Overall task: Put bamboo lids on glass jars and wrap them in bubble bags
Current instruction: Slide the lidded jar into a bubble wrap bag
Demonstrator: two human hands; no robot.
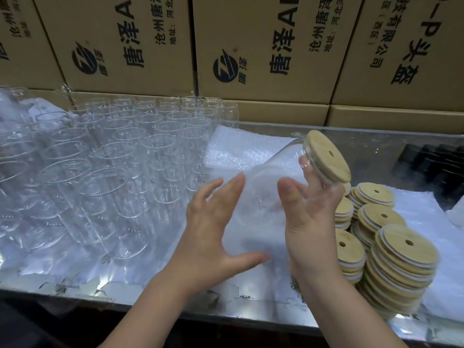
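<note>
A clear glass jar [272, 177] with a round bamboo lid [326, 156] on its mouth hangs tilted above the table, lid end up and to the right. My right hand [310, 217] grips it just below the lid, thumb in front and fingertips showing through the glass. My left hand [213, 222] is spread with straight fingers by the jar's lower end; I cannot tell whether it touches the glass. A pile of white bubble bags [238, 151] lies under and behind the jar.
Several empty glass jars [120, 159] stand packed together on the left. Stacks of bamboo lids [399, 249] sit at the right. Black items [431, 167] lie far right. Cardboard boxes [263, 46] wall off the back. The table edge [175, 315] runs below my wrists.
</note>
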